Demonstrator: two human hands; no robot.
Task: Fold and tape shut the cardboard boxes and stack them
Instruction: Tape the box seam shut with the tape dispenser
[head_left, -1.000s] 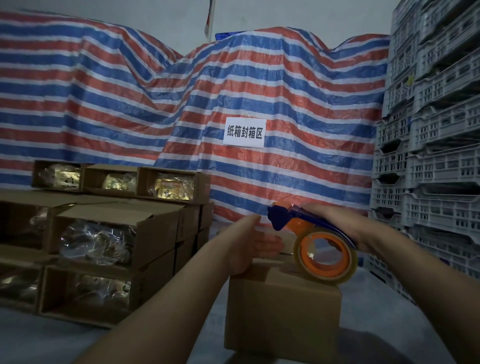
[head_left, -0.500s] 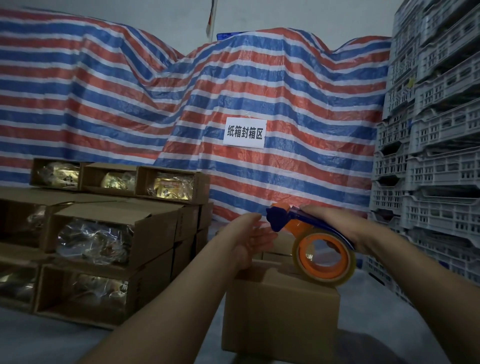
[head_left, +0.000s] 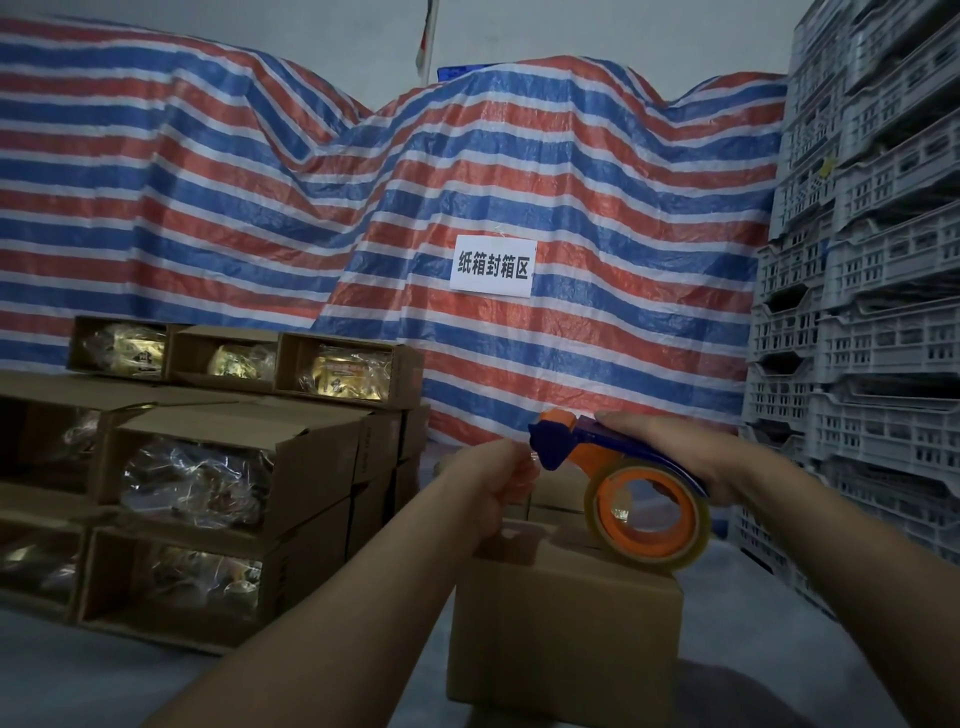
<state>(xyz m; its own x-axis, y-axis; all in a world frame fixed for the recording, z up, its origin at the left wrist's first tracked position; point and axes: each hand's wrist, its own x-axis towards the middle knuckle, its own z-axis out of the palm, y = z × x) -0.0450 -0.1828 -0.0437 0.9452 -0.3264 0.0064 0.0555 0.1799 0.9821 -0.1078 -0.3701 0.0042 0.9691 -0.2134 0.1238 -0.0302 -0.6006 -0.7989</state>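
A closed brown cardboard box (head_left: 563, 634) stands in front of me at the lower centre. My right hand (head_left: 670, 447) grips a blue and orange tape dispenser (head_left: 623, 483), whose clear tape roll rests on the box's top right. My left hand (head_left: 501, 475) is curled just left of the dispenser's blue nose and seems to pinch the tape end there, above the box's far edge. More closed boxes (head_left: 558, 493) sit behind it, mostly hidden.
Stacked open-ended cardboard boxes (head_left: 223, 467) with foil-wrapped goods fill the left. A striped red, white and blue tarp (head_left: 467, 182) with a white paper sign (head_left: 492, 266) hangs behind. Grey plastic crates (head_left: 872, 312) tower on the right. Grey floor (head_left: 78, 670) lies around the box.
My left hand has lifted off the box top, curled its fingers and come up to the dispenser's nose. The dispenser has stayed on the box's top right.
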